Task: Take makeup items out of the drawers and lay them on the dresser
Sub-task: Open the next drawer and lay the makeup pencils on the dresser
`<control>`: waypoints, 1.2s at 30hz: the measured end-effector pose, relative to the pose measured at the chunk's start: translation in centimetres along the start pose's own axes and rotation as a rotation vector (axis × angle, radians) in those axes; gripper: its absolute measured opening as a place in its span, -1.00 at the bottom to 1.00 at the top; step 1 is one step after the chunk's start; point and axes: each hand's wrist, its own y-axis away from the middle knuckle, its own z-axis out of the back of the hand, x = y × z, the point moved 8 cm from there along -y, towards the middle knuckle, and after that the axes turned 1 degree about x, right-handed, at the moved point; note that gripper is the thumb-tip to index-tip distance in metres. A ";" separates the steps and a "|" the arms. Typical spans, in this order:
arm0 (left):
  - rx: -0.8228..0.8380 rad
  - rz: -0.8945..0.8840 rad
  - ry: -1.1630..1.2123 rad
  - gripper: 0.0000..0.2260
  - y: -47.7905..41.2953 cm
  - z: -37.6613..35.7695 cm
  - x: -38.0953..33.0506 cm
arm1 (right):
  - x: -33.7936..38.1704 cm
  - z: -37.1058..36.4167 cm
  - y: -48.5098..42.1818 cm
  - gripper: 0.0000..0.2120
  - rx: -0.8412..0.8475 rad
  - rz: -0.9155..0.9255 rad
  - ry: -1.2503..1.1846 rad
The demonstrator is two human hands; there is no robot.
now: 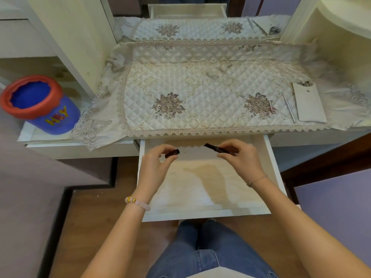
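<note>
Nearest to us, our knees in blue jeans (202, 255) sit under the pulled-out drawer (202, 214), whose pale bottom is stained and otherwise bare. Above it, our left hand (155, 163) pinches a short dark cap (172, 153) in its grip, while our right hand (240, 158) closes its grip on a dark slim makeup stick (215, 149), tip pointing left toward the cap; the two pieces are apart. Beyond, on the table, a quilted cloth (200, 93) carries a grey pouch (308, 103) and a thin metal tool (290, 109) just beside it at the right. At the left edge stands a blue tub (43, 106) with a red rim.
</note>
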 end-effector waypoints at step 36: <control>0.014 0.262 0.082 -0.90 -19.1 -23.6 -6.9 | -15.2 10.1 -16.4 -0.76 -0.182 -0.420 -0.060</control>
